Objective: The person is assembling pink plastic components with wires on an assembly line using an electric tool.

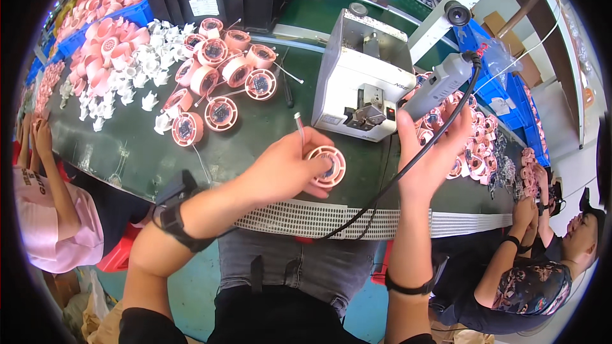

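Note:
My left hand [290, 165] is closed round a pink round housing [339, 169] with a spoked rim. Its thumb lies over the centre, and a thin wire with a white connector [298, 121] sticks up beside the fingers. Raised at the right, my right hand [430, 153] grips a grey corded electric screwdriver [440, 83], whose tip is hidden. The black cord [408, 169] runs down across that hand to the table edge. Between and beyond my hands stands a white screw feeder [341, 83].
Pink housings with circuit boards [220, 113] lie at the left, beside white plastic parts [137, 64] and pink shells [105, 51]. More housings [478, 134] are heaped at the right. A black crate [223, 0] stands behind. A perforated white strip [382, 224] lines the front edge. People work on both sides.

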A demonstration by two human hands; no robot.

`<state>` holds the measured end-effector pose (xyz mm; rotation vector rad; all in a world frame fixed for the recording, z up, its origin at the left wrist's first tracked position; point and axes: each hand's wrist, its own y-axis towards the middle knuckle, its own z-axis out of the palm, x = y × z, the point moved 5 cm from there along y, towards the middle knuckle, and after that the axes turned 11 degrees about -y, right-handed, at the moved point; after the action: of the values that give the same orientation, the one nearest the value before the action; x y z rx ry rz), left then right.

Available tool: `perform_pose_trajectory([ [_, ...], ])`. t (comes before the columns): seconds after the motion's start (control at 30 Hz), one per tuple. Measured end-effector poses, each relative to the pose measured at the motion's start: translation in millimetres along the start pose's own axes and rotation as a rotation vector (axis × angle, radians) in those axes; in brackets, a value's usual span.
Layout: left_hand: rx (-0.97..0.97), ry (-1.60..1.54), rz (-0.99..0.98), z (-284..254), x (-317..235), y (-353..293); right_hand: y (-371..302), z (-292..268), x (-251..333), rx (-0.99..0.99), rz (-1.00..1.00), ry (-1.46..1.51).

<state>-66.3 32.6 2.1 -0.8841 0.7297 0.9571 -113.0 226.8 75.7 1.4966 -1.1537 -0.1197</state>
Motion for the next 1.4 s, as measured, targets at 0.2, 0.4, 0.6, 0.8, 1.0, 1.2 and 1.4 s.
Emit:
perform_pose_trajectory([
  [0.2,0.002,-0.026,0.045,-9,21,25,28,16,-18,0.024,0.082,0.277],
  [0.4,-0.028,0.053,-0.002,-5,18,25,49,12,39,0.021,0.297,0.683],
  [0.6,-0.077,0.044,-0.009,-8,23,24,50,46,47,0.169,0.218,0.588],
  [0.8,-0.064,0.034,-0.009,-7,22,24,51,44,43,0.149,0.266,0.586],
  [1.0,-0.083,0.033,0.001,-5,20,23,50,47,43,0.149,0.251,0.613],
  [1.2,-0.086,0.048,0.002,-8,22,23,50,49,45,0.193,0.208,0.593],
  [1.4,-0.041,0.088,-0.026,-7,18,24,12,40,47,0.286,0.269,0.797],
])
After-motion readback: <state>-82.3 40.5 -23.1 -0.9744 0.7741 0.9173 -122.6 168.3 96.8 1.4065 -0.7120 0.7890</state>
